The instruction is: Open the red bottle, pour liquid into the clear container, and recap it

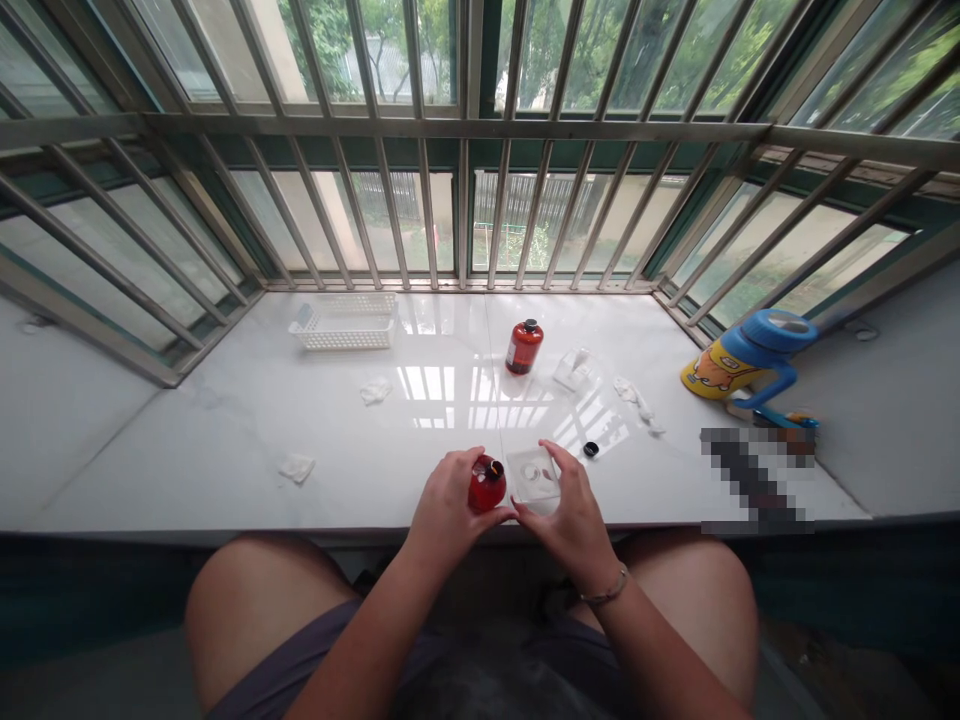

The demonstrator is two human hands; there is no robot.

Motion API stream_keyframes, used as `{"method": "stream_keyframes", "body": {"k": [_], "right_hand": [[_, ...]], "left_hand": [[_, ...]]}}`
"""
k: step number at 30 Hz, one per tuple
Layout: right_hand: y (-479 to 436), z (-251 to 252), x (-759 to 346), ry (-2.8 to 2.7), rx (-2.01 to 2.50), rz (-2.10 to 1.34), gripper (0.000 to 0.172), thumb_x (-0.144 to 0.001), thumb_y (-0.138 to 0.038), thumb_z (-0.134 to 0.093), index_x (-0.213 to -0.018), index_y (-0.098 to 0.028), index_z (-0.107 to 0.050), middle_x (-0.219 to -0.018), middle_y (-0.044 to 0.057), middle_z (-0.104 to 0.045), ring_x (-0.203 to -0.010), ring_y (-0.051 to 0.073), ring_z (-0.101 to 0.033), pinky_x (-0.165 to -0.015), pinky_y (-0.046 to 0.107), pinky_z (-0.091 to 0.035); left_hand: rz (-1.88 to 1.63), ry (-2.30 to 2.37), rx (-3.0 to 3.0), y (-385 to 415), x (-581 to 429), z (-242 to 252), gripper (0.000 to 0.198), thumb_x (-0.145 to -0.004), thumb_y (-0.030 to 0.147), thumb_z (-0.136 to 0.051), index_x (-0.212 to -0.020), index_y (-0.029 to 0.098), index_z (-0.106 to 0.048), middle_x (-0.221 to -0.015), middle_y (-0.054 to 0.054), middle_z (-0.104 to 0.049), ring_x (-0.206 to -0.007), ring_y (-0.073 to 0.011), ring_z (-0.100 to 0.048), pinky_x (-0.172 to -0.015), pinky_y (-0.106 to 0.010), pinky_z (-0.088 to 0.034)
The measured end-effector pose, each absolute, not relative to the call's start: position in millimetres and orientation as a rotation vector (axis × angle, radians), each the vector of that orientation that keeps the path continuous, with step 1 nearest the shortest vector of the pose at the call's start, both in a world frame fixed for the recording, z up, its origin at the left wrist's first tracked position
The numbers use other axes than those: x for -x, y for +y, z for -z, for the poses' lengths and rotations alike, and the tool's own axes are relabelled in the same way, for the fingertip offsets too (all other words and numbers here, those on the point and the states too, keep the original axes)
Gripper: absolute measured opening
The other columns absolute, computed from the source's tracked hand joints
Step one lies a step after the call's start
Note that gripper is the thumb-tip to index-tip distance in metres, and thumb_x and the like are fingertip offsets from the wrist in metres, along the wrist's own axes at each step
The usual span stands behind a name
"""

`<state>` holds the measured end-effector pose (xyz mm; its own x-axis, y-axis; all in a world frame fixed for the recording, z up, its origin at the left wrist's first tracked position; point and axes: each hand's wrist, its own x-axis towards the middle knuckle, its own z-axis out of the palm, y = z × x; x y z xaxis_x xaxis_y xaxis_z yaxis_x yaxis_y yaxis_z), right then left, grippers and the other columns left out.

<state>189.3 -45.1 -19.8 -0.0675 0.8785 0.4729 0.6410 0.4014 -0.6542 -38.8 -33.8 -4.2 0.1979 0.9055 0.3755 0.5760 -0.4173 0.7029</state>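
Note:
My left hand (448, 500) is wrapped round a small red bottle (486, 492) near the front edge of the white counter (360, 460). The bottle's dark neck points up. Right beside it, my right hand (574, 510) grips a clear square container (534, 476) between thumb and fingers. Something small and round shows in the container, too faint to name. A loose black cap (591, 450) lies just right of my right hand. Farther back stands a second red bottle (524, 348) with a black cap on it.
A white plastic basket (345, 338) sits at the back left. Crumpled tissues (297, 468) lie scattered about. Behind the second bottle's right side is a clear plastic piece (574, 370). A blue and yellow flask (742, 355) leans at the right, by a blurred-out item. Window bars (465, 128) enclose the back.

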Motion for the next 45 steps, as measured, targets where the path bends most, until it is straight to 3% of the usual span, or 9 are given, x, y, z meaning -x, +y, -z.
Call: {"method": "stream_keyframes", "body": {"k": [6, 13, 25, 45], "right_hand": [[-45.4, 12.6, -191.5, -1.829, 1.312, -0.289, 0.090, -0.090, -0.030, -0.082, -0.164, -0.025, -0.033, -0.153, 0.018, -0.053, -0.142, 0.038, -0.053, -0.115, 0.062, -0.055], [-39.1, -3.6, -193.8, -1.892, 1.241, -0.281, 0.089, -0.090, -0.023, -0.078, -0.165, -0.028, -0.032, -0.153, 0.016, -0.053, -0.143, 0.037, -0.052, -0.113, 0.061, -0.056], [-32.8, -12.4, -197.7, -1.937, 1.230, -0.260, 0.091, -0.086, -0.013, -0.074, -0.165, -0.029, -0.031, -0.153, 0.015, -0.052, -0.143, 0.037, -0.050, -0.117, 0.063, -0.051], [-27.2, -13.7, -203.1, -2.024, 1.223, -0.209, 0.094, -0.087, -0.011, -0.073, -0.167, -0.028, -0.029, -0.156, 0.015, -0.049, -0.147, 0.036, -0.047, -0.122, 0.064, -0.047]], "left_hand": [[-1.058, 1.383, -2.072, -32.4, 36.0, 0.9, 0.089, -0.075, 0.044, -0.100, -0.146, 0.031, -0.048, -0.129, -0.009, -0.066, -0.115, -0.0310, -0.068, -0.100, -0.048, -0.060], [-1.052, 1.461, -2.036, -33.1, 34.5, 10.8, 0.099, -0.069, 0.045, -0.104, -0.144, 0.029, -0.041, -0.131, -0.011, -0.067, -0.117, -0.0343, -0.070, -0.100, -0.052, -0.061], [-0.983, 1.420, -2.114, -28.6, 26.8, 3.7, 0.093, -0.064, 0.044, -0.107, -0.136, 0.028, -0.049, -0.123, -0.007, -0.069, -0.108, -0.0318, -0.070, -0.094, -0.049, -0.060], [-0.972, 1.421, -2.049, -26.2, 26.5, 1.0, 0.087, -0.068, 0.039, -0.105, -0.135, 0.028, -0.051, -0.124, -0.007, -0.069, -0.110, -0.0319, -0.069, -0.096, -0.050, -0.059]]}}
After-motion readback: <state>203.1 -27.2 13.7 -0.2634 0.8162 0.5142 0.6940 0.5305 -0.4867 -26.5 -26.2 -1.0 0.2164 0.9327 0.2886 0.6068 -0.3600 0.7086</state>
